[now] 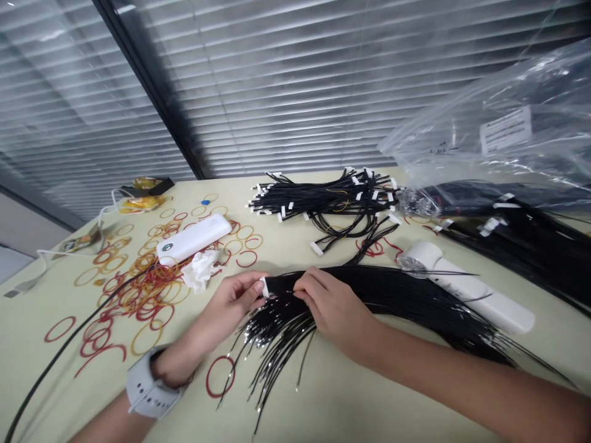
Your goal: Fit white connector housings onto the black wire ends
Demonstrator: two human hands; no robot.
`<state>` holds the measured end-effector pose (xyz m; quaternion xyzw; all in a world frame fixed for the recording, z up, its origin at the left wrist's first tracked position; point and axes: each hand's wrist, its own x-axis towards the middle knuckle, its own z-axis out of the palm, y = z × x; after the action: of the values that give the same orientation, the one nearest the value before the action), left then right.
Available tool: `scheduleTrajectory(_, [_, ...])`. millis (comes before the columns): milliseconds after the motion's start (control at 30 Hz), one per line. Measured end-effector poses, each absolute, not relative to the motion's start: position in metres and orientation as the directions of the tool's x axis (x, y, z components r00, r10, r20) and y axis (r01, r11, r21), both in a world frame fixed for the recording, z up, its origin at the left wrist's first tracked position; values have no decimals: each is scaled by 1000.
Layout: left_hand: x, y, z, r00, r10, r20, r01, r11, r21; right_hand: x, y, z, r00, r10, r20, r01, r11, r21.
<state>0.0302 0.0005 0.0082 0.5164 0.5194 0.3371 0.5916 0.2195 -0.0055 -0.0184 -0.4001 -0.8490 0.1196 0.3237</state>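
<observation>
My left hand (240, 299) pinches a small white connector housing (265, 287) between thumb and fingers. Just to its right, my right hand (330, 307) is closed, its thumb and fingertips together on a thin black wire (292, 291) near the housing. Whether the wire's tip is inside the housing I cannot tell. Beneath both hands lies a thick bundle of loose black wires (392, 295), fanning out toward me with shiny metal terminals (258, 332) at the ends. A grey watch strap is on my left wrist.
Finished-looking black cables with white connectors (318, 194) lie in a pile at the back. Red and yellow rubber bands (152, 277) are scattered left, around a white power bank (194, 239) and crumpled tissue (201, 271). On the right are a white handheld device (484, 298), a clear plastic bag (462, 141) and more wires (530, 246).
</observation>
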Motion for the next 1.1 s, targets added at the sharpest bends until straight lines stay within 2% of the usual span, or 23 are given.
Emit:
scheduleTrajectory(233, [29, 2, 8, 185, 930, -317, 176, 286, 942, 220, -5, -14, -477, 740, 475, 634, 664, -397])
scheduleTrajectory(600, [29, 2, 9, 200, 931, -304, 218, 260, 941, 224, -6, -12, -518, 704, 485, 599, 704, -383])
scheduleTrajectory(1100, [30, 1, 7, 221, 937, -271, 228, 220, 948, 224, -4, -11, -478, 745, 465, 528, 667, -526])
